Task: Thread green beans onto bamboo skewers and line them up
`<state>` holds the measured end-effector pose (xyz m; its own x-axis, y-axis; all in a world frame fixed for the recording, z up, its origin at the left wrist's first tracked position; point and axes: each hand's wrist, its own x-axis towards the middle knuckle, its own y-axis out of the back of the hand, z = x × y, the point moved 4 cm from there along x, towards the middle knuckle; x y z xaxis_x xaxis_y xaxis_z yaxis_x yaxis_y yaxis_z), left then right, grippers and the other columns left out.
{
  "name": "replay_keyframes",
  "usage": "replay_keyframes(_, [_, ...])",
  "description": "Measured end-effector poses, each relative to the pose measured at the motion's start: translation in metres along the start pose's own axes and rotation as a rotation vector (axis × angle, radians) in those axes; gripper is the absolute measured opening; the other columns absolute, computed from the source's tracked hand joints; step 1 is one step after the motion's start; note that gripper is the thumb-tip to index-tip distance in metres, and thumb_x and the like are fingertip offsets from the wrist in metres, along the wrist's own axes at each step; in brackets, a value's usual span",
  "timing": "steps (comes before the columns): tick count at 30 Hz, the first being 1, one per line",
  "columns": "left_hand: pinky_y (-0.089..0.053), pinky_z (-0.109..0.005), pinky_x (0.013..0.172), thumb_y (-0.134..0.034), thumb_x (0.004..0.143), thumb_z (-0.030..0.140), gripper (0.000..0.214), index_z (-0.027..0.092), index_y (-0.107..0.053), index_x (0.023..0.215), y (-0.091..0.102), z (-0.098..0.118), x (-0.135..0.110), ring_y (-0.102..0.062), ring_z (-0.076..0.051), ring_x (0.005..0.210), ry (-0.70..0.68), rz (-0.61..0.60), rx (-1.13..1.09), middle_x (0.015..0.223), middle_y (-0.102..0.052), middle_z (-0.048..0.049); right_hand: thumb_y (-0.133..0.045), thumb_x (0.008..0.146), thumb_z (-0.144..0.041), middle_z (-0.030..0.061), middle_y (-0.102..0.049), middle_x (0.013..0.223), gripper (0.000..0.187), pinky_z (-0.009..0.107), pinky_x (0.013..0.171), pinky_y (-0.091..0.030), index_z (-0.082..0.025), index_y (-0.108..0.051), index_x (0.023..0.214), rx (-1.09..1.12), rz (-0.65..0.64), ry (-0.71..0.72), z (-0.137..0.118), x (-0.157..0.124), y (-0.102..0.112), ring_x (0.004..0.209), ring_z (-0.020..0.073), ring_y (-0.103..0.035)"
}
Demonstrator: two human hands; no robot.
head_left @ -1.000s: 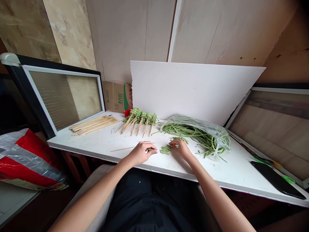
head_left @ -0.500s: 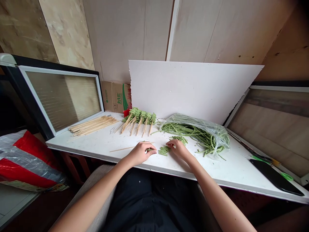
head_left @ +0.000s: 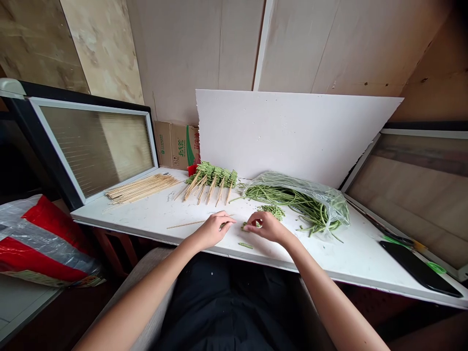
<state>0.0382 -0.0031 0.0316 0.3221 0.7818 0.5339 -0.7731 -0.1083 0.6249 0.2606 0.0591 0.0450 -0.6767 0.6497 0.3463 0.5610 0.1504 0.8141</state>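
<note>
My left hand (head_left: pixel 215 230) is closed over the front of the table, thumb and fingers pinched, with a bit of green bean showing between them. Beside it, my right hand (head_left: pixel 268 226) grips a few short cut green bean pieces (head_left: pixel 244 225), its fingers curled over them. One loose bean piece (head_left: pixel 245 245) lies nearer the table edge. A small pile of cut beans (head_left: pixel 272 210) sits just behind my right hand. To the left, a single bamboo skewer (head_left: pixel 185 224) lies flat, its far part hidden by my left hand.
Finished bean skewers (head_left: pixel 215 176) are stacked at the back. A bundle of bare skewers (head_left: pixel 142 188) lies left of them. Long beans spill from a clear plastic bag (head_left: pixel 331 202) on the right. A black phone (head_left: pixel 420 268) and scissors (head_left: pixel 398 238) lie at far right.
My right hand has closed on bean pieces that lay in a row under its fingers and shifted slightly left. One piece now lies apart, closer to the edge. My left hand has hardly moved.
</note>
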Motion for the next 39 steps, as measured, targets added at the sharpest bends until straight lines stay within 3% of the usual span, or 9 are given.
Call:
replay_keyframes(4, [-0.055,-0.032,0.09,-0.057,0.104,0.03,0.026,0.021,-0.079,0.115,0.004,-0.004,0.002,-0.071,-0.021,0.1,-0.009,0.014,-0.012,0.111,-0.074,-0.0099,-0.086,0.075,-0.045,0.0006,-0.071,0.067,0.022,0.025,0.051,-0.04,-0.025,-0.082,0.08,0.077,-0.268,-0.076,-0.016,-0.007,-0.012,0.054,0.0133,-0.057])
replay_keyframes(8, [-0.056,-0.031,0.08,-0.06,0.102,0.033,0.027,0.02,-0.076,0.119,0.022,-0.015,0.005,-0.071,-0.02,0.089,0.072,0.109,0.004,0.109,-0.076,-0.0098,-0.08,0.078,-0.034,0.0018,-0.073,0.071,0.009,0.025,0.052,-0.041,-0.025,-0.083,0.079,0.06,-0.344,-0.129,-0.021,-0.009,-0.014,0.059,0.0152,-0.061])
replay_keyframes(12, [-0.055,-0.028,0.067,-0.067,0.097,0.038,0.035,0.019,-0.074,0.126,0.052,-0.029,0.005,-0.069,-0.018,0.074,0.186,0.269,-0.035,0.098,-0.076,-0.0088,-0.077,0.078,-0.027,0.003,-0.077,0.084,0.013,0.024,0.057,-0.04,-0.023,-0.083,0.088,-0.115,-0.406,-0.195,-0.027,-0.008,-0.013,0.066,0.0153,-0.064])
replay_keyframes(16, [-0.054,-0.028,0.067,-0.071,0.093,0.038,0.037,0.017,-0.074,0.124,0.066,-0.031,0.004,-0.069,-0.017,0.073,0.184,0.334,-0.062,0.1,-0.076,-0.0101,-0.072,0.083,-0.023,0.0041,-0.078,0.088,0.015,0.025,0.059,-0.038,-0.023,-0.082,0.094,-0.254,-0.298,-0.194,-0.027,-0.005,-0.011,0.069,0.0162,-0.065])
replay_keyframes(22, [-0.055,-0.029,0.075,-0.068,0.095,0.033,0.041,0.018,-0.069,0.133,0.051,-0.026,0.006,-0.067,-0.017,0.077,0.14,0.269,-0.067,0.098,-0.075,-0.0078,-0.071,0.088,-0.024,0.0054,-0.078,0.088,0.009,0.027,0.06,-0.035,-0.024,-0.08,0.091,-0.391,-0.17,-0.207,-0.009,-0.004,-0.01,0.071,0.0188,-0.066])
replay_keyframes(28, [-0.056,-0.029,0.078,-0.044,0.102,0.017,0.051,0.014,-0.054,0.152,0.036,-0.03,0.004,-0.064,-0.016,0.082,0.13,0.17,-0.042,0.1,-0.073,-0.0095,-0.069,0.096,-0.033,0.0034,-0.076,0.083,0.018,0.027,0.061,-0.038,-0.026,-0.078,0.109,-0.277,-0.057,-0.166,-0.012,-0.002,-0.003,0.067,0.0177,-0.064])
replay_keyframes(32, [-0.057,-0.032,0.085,-0.049,0.1,0.014,0.062,0.018,-0.04,0.162,0.027,-0.023,0.003,-0.066,-0.016,0.085,0.119,0.093,-0.074,0.105,-0.073,-0.0092,-0.066,0.099,-0.032,0.0034,-0.075,0.087,0.03,0.027,0.068,-0.044,-0.025,-0.071,0.128,-0.152,0.053,-0.027,-0.029,-0.001,0.0,0.072,0.0177,-0.067])
replay_keyframes(36, [-0.061,-0.033,0.083,-0.06,0.095,0.013,0.082,0.029,-0.024,0.167,0.017,-0.007,0.004,-0.07,-0.014,0.081,0.141,0.067,-0.252,0.121,-0.07,-0.0103,-0.069,0.098,-0.035,0.007,-0.074,0.102,0.036,0.03,0.074,-0.051,-0.026,-0.068,0.133,-0.095,0.147,0.096,-0.046,-0.001,0.0,0.078,0.0182,-0.068])
replay_keyframes(39, [-0.063,-0.032,0.082,-0.067,0.09,0.01,0.09,0.034,-0.024,0.166,0.01,0.004,0.004,-0.072,-0.014,0.083,0.142,0.053,-0.359,0.131,-0.064,-0.0121,-0.068,0.1,-0.035,0.0094,-0.073,0.113,0.034,0.033,0.08,-0.055,-0.027,-0.068,0.133,-0.037,0.169,0.172,-0.055,-0.001,-0.005,0.084,0.019,-0.07])
